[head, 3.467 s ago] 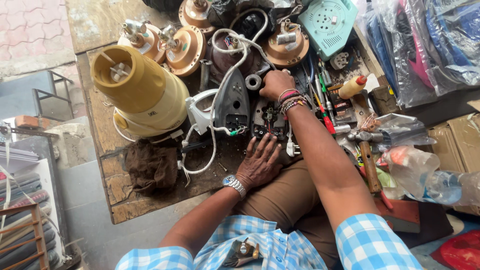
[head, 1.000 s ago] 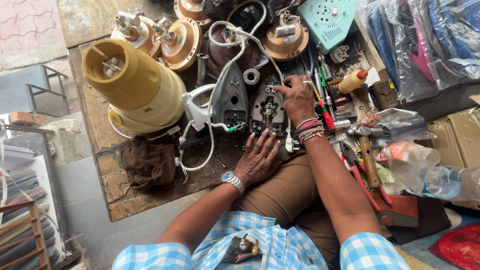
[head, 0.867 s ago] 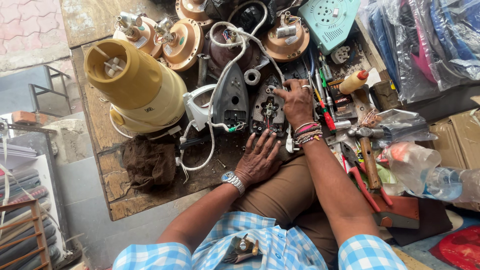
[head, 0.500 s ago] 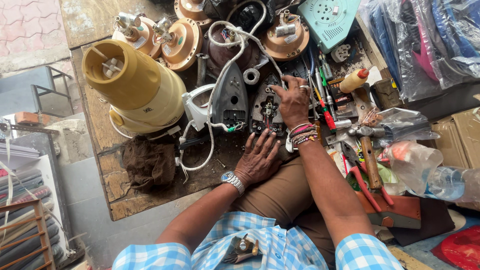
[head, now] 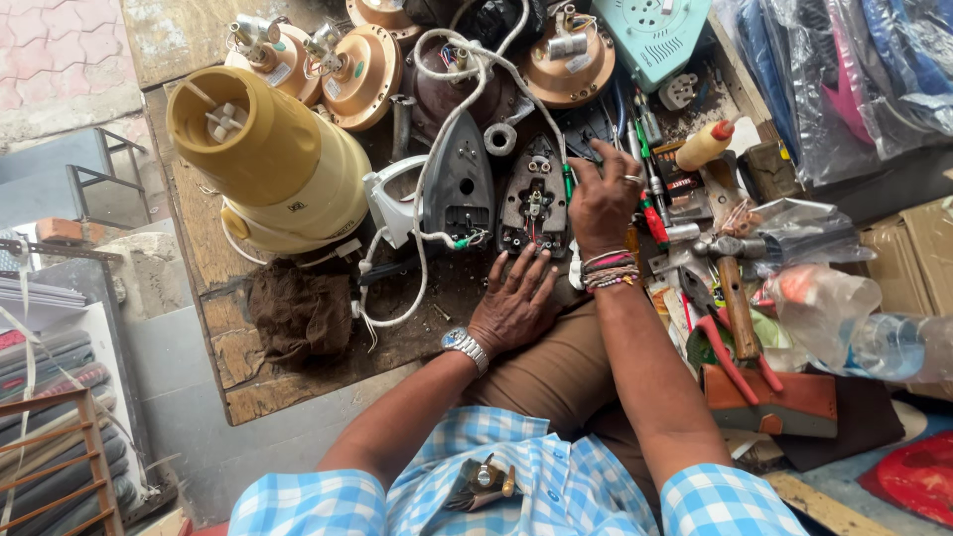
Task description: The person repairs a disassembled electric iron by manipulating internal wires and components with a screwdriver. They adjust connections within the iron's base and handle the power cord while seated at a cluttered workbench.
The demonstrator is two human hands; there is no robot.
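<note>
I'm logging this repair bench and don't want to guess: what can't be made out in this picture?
- Head view: what the right hand grips; its curled fingers cover it, only a green-handled screwdriver shows beside them.
- Head view: the lower edge of the open iron base, hidden by both hands; the left hand lies flat there.
- Head view: the fan motors are cut off by the top edge.
- Head view: the screws on the board are too small to make out.
</note>
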